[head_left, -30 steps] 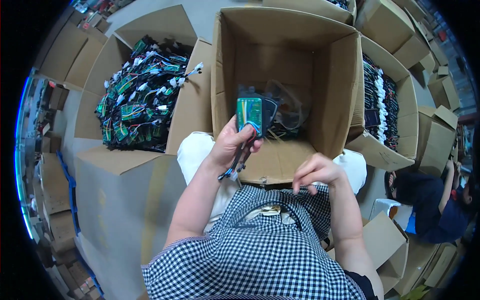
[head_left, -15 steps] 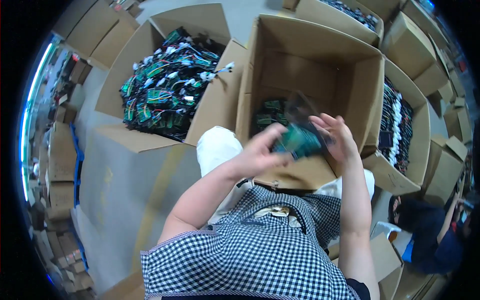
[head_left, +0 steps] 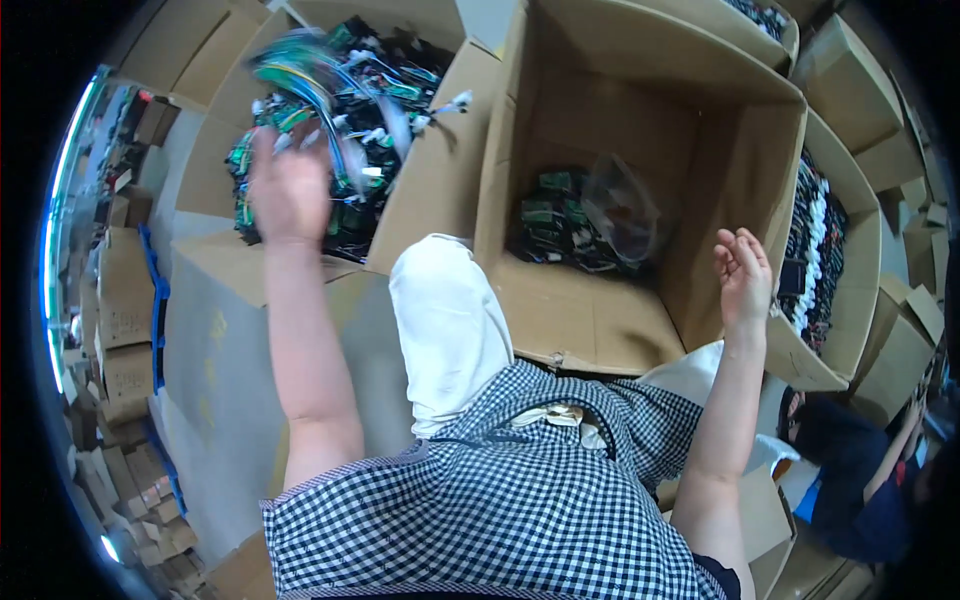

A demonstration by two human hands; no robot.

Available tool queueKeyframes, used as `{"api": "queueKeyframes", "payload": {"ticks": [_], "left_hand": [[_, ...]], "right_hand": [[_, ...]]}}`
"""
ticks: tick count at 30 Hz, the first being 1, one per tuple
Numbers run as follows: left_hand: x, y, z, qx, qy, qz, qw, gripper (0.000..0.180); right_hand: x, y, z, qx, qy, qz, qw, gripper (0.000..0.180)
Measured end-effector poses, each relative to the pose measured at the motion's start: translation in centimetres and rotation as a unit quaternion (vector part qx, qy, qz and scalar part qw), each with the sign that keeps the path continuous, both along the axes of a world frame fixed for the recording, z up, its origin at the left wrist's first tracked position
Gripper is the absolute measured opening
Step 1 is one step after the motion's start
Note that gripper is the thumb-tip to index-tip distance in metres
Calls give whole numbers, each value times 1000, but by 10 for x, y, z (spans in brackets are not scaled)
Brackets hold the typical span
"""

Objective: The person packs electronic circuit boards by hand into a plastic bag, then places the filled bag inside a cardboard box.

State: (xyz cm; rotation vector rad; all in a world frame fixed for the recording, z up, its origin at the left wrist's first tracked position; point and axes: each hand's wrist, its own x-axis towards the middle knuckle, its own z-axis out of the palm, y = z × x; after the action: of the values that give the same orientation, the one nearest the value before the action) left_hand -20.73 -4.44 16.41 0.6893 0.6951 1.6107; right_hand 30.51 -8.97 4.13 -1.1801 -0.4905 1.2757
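Observation:
My left hand [head_left: 290,190] is over the left carton [head_left: 435,150], its fingers smeared by motion. Just beyond them, a blurred green circuit board with trailing wires [head_left: 290,65] is above the heap of wired circuit boards [head_left: 330,215]; I cannot tell whether the hand still touches it. My right hand [head_left: 745,275] is raised beside the right wall of the middle carton [head_left: 590,320], with its fingers loosely bent, apart and holding nothing. Inside that carton lie several dark-wired green boards [head_left: 550,220] and a clear plastic bag [head_left: 622,210].
To the right stands another carton [head_left: 855,250] packed with black cables and white connectors. One more open carton [head_left: 690,25] is at the back. Stacked boxes [head_left: 125,290] line the far left. A person in dark clothes [head_left: 860,470] sits at the lower right.
Both hands were together over the middle carton with a blurred green board. My left hand has swung to the left carton, where a board now is; my right hand has moved right, away from it.

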Motion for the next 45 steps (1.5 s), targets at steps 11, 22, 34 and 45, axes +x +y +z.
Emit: {"api": "queueKeyframes", "payload": {"ticks": [11,22,34,45], "left_hand": [[170,22,-122,-145,154,-196,958,20],[199,28,-156,-37,656,-470,590,34],[199,33,-164,-35,657,-382,649,38],[215,38,-168,-120,91,-281,948,104]], "right_hand": [[-117,31,-202,-124,-466,333,810,34],[-234,145,-296,116,-736,357,563,37],[-197,98,-254,94,-551,289,777,52],[-173,30,-74,93,-68,30,993,37]]}}
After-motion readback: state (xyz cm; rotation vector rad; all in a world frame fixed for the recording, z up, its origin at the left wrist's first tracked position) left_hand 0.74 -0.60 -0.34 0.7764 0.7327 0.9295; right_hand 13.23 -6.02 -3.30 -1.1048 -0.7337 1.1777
